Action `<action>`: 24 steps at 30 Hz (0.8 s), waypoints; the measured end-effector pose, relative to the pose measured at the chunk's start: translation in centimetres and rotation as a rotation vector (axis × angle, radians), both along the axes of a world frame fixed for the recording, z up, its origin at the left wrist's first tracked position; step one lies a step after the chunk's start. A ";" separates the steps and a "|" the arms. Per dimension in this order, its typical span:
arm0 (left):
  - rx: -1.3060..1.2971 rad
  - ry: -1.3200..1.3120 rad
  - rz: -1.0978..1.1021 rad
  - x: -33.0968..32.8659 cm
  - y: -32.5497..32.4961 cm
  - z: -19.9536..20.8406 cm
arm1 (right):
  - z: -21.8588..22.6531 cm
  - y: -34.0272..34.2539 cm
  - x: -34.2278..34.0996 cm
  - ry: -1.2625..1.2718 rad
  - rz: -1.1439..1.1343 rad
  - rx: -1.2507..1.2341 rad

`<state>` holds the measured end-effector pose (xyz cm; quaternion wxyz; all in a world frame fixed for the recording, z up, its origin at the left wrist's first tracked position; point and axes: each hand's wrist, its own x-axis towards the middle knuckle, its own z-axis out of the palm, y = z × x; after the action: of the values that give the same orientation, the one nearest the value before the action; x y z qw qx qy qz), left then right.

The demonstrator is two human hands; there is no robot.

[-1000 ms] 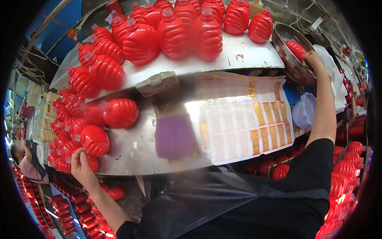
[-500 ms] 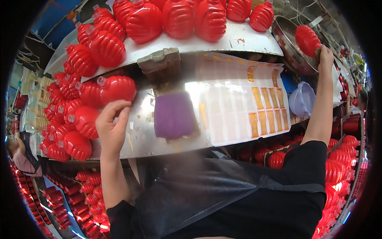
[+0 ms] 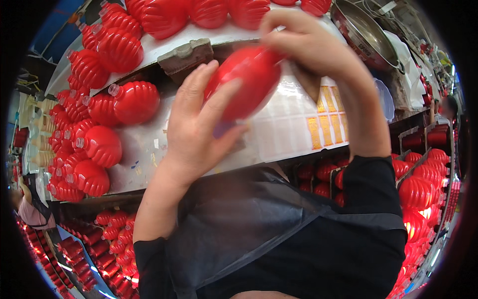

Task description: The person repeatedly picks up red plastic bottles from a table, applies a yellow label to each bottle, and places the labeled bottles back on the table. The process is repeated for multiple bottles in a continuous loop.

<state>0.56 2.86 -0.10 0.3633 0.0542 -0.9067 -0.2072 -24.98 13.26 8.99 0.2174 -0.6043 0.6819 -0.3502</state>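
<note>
A plump ribbed red bottle (image 3: 249,82) is tilted over the middle of the table, blurred by motion. At its upper right end, my right hand (image 3: 298,42) is closed around it. A brown pointed piece (image 3: 308,85) sticks out below that hand; its kind is unclear. My left hand (image 3: 199,117) is open, its fingers spread along the bottle's left and near side. Whether they press on it I cannot tell. Behind the hands, a purple pad (image 3: 225,128) is mostly hidden. A white sheet with rows of gold labels (image 3: 328,122) lies to the right.
Red bottles (image 3: 137,102) crowd the table's left side, and more stand along the raised white shelf (image 3: 167,47) behind. A grey block (image 3: 185,56) sits under its edge. At far right are a wide metal pan (image 3: 366,37) and a pale blue basin (image 3: 384,99). Bottles (image 3: 423,192) fill racks below.
My right hand has carried the red bottle from above the pan to the table's middle. My left hand has moved right, away from the left-hand bottles, to its side. The view has shifted slightly.
</note>
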 end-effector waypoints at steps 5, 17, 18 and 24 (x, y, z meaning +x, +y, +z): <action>0.354 0.016 0.192 1.0 -2.0 -3.0 | -6.0 -4.2 6.2 -0.399 -0.014 -0.054; 1.352 0.181 0.101 -0.9 -6.4 -5.9 | -18.4 21.2 5.8 0.565 -0.697 0.138; 1.357 0.191 0.100 -1.1 -6.3 -6.1 | -19.1 22.4 6.9 0.589 -0.596 0.077; 1.251 0.207 0.118 -0.4 -5.8 -6.8 | -20.4 23.5 8.1 0.746 -0.426 0.069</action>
<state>0.19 -2.97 -6.86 0.3592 0.2856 -0.5699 -0.6817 -16.89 36.77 -11.40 -0.1011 -0.5275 0.8346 -0.1221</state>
